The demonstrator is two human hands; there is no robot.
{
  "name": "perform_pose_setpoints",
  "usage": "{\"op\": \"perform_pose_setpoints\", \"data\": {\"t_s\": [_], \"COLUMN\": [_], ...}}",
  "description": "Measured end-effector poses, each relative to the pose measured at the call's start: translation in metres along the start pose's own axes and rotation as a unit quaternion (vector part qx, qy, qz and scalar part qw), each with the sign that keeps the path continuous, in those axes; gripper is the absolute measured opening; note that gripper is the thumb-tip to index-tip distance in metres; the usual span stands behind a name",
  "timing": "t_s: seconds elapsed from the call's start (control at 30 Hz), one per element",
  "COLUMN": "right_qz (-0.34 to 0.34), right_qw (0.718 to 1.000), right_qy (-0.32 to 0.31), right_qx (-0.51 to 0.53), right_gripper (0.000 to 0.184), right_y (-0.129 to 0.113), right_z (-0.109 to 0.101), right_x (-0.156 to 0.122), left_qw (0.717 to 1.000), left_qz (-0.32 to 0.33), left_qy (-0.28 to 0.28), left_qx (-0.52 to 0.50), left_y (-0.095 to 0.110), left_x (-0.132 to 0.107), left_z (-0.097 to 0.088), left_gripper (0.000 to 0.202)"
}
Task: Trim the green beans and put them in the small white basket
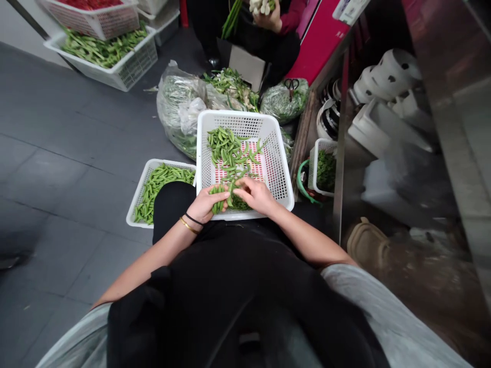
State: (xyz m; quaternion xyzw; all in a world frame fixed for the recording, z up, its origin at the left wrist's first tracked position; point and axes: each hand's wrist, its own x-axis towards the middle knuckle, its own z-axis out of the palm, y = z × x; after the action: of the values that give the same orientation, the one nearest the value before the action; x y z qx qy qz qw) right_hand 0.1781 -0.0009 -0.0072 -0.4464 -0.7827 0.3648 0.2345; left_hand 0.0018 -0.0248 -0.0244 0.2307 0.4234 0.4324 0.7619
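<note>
A white slotted basket (276, 153) rests on my knees with loose green pea pods (229, 148) over its red-and-white bottom. My left hand (209, 204) is closed round a small bunch of pea pods (219, 203) at the basket's near edge. My right hand (255, 196) meets it from the right and pinches the end of one pod between thumb and fingers. A black band and a gold bangle sit on my left wrist.
A second white basket (141, 191) of pods lies on the grey floor at my left knee. Clear plastic bags (180, 110) of greens sit beyond. Another person (274, 23) sits opposite holding vegetables. Stacked baskets (115, 69) stand far left; a metal shelf (383, 133) with dishes runs along the right.
</note>
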Motion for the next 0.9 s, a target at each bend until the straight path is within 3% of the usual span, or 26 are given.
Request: {"op": "perform_pose_setpoints", "data": {"t_s": [0.1,0.2,0.43,0.5,0.6,0.67,0.73,0.77,0.83,0.9], "right_qz": [-0.084,-0.125,-0.108,-0.112,-0.131,-0.097,-0.023,0.012,0.062,0.075], "right_qw": [0.984,0.96,0.95,0.961,0.976,0.96,0.935,0.931,0.94,0.959], "right_qy": [-0.001,-0.02,-0.016,-0.043,-0.158,-0.245,-0.275,-0.248,-0.122,0.014], "right_qx": [-0.158,-0.248,-0.293,-0.251,-0.069,0.091,0.222,0.268,0.313,0.273], "right_gripper": [0.024,0.03,0.033,0.033,0.031,0.031,0.031,0.032,0.035,0.036], "right_y": [-0.013,-0.02,-0.018,-0.018,-0.017,-0.013,-0.002,0.004,0.018,0.026], "right_z": [-0.001,0.001,0.0,-0.002,-0.002,-0.004,-0.01,-0.015,-0.03,-0.045], "right_x": [-0.017,-0.024,-0.022,-0.021,-0.016,-0.013,-0.01,-0.009,-0.006,-0.005], "left_qw": [0.997,0.996,0.999,0.999,0.999,0.996,0.99,0.988,0.986,0.985], "left_qz": [0.045,0.058,0.018,0.016,0.016,0.0,-0.023,-0.033,-0.051,-0.068], "left_qy": [0.054,0.058,0.013,0.007,-0.029,-0.072,-0.111,-0.123,-0.132,-0.132], "left_qx": [-0.031,-0.036,-0.036,-0.033,0.007,0.047,0.079,0.088,0.092,0.086], "left_y": [0.0,0.002,-0.001,-0.002,-0.001,0.003,0.006,0.008,0.011,0.012], "left_x": [-0.003,-0.005,-0.007,-0.006,-0.007,-0.007,-0.008,-0.008,-0.007,-0.005], "left_z": [0.001,0.003,0.0,0.0,0.001,0.0,-0.003,-0.005,-0.01,-0.015], "left_gripper": [0.038,0.039,0.04,0.039,0.036,0.034,0.033,0.032,0.03,0.029]}}
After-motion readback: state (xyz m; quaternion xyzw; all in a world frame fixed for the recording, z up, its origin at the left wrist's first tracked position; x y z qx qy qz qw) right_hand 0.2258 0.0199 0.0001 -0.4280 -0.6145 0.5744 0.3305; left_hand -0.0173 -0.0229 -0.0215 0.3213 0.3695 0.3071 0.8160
